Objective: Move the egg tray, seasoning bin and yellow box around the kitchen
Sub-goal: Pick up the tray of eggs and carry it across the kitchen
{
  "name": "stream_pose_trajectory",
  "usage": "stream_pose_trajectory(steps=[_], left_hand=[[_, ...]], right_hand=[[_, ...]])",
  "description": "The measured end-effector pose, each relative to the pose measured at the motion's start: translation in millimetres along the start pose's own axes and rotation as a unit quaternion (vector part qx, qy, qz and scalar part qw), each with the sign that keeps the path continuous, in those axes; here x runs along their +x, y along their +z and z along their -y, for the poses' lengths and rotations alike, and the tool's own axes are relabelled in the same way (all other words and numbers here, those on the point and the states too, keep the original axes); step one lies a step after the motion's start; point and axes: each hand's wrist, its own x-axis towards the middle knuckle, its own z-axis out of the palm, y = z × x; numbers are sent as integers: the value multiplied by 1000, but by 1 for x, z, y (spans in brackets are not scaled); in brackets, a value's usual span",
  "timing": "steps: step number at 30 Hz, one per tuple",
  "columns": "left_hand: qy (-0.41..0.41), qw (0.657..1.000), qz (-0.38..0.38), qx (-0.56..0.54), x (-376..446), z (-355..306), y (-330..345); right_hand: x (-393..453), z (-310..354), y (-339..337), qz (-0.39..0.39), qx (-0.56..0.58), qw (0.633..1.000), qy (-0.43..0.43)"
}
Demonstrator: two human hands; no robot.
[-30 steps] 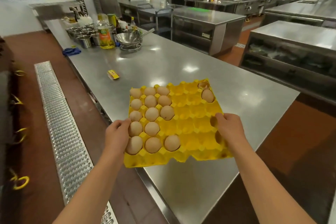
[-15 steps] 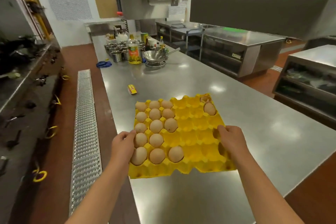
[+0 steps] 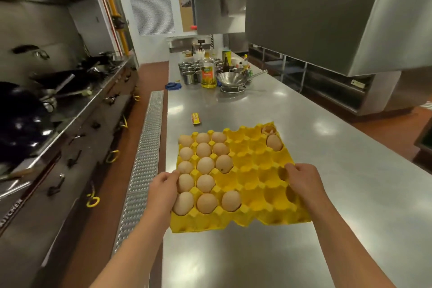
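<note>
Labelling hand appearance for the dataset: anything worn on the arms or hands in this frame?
Nothing visible. The left hand and right hand are bare, no gloves, rings or watch showing. Both forearms are bare to the frame edge; no sleeves in view.

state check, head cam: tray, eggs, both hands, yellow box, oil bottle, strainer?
egg tray: held at both side edges, over the steel counter; contact with it unclear
eggs: seated in cups, mostly left side
broken shell: in far right corner cup
left hand: grip on left edge
right hand: grip on right edge
yellow box: lying flat, untouched
oil bottle: upright
strainer: on wire ring stand
</note>
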Motion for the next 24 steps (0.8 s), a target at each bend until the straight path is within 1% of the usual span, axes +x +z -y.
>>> stream_pose_trajectory(steps=[6,10,14,20,24], left_hand=[[16,1000,-1,-6,-7,-1,-1],[45,999,6,5,-11,1,7],[42,999,6,11,-18,2,20],[35,999,-15,7,-35,0,71],[27,999,-37,-14,-59,-1,122]], right_hand=[[-11,1,-7,-12,-2,1000,-5],[-14,-6,-14,-25,-5,1000,-5],[-5,-14,-27,-11,-12,1000,4],[37,-30,-58,-15,-38,999,-32],[72,-42,-95,5,-55,998,-40]])
